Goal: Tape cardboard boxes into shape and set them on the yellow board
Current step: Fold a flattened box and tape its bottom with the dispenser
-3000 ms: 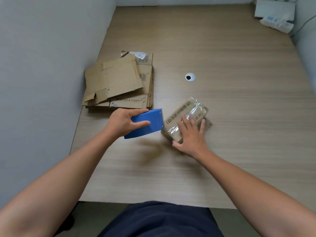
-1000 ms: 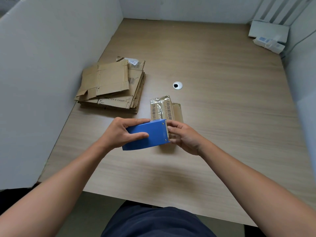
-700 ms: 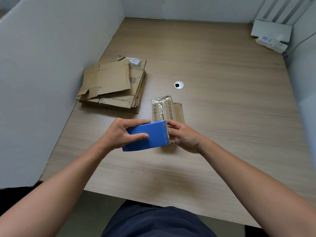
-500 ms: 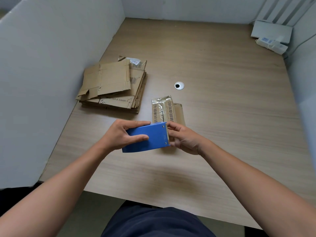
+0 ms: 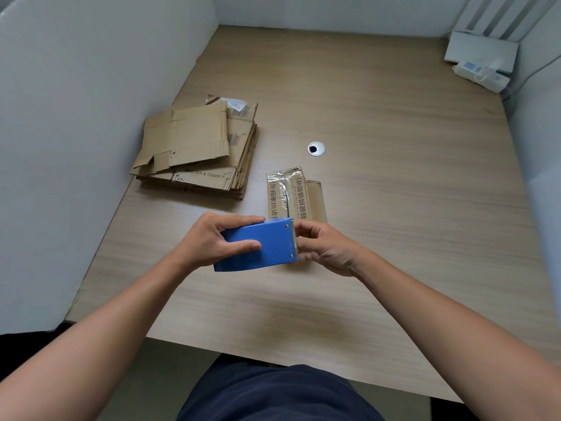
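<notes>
Head view, single frame. Cardboard box (image 5: 296, 197): small, narrow, brown, lying flat on the wooden table (image 5: 409, 223) just beyond both hands. We note glossy clear tape, wrinkled, over its top face, with black printed characters running lengthwise. Its near end is hidden behind the tape dispenser (image 5: 264, 246) and the right hand (image 5: 326, 249).

Left hand (image 5: 206, 238): wrapped round the blue dispenser body, thumb laid across the near face and the other fingers (image 5: 243, 219) curled over the top edge, a firm grip. The dispenser is held above the table, toothed edge pointing right.

Right hand: thumb and forefinger drawn together in a pinch right at the toothed edge, remaining fingers curled under. We cannot make out whether a tape end lies between the fingertips.

Also on the table: stack of flattened cardboard (image 5: 197, 150) to the left against the white partition, well apart from the box; round cable hole (image 5: 316, 148) beyond the box.
</notes>
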Demonstrator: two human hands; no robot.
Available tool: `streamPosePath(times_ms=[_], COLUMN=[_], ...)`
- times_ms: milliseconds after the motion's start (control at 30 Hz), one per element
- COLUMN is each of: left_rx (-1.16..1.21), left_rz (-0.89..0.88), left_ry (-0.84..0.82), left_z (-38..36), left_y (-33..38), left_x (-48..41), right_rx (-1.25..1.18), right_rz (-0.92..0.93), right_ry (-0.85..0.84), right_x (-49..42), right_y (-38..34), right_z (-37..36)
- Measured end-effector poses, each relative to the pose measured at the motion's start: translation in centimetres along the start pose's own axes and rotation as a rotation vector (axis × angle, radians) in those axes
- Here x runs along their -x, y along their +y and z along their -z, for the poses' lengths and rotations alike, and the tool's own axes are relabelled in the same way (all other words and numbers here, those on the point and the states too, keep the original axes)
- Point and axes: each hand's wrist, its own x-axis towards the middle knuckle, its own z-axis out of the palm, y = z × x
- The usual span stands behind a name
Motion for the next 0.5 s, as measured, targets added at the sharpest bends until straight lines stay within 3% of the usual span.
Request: streamPosePath(times_ms=[333, 500], left_rx=[-0.206, -0.402], left_rz=[-0.077, -0.12], left_ry=[-0.015, -0.061], left_z=[-0.2, 0.0], left_y=[-0.9, -1.8], left_x=[-0.8, -1.4], right_rx=[-0.029, 0.155], right_rz=[0.06, 0.122], right_ry=[0.006, 0.005], right_x=[0.1, 0.6], right_y=[-0.2, -1.0], right_z=[0.7, 0.9])
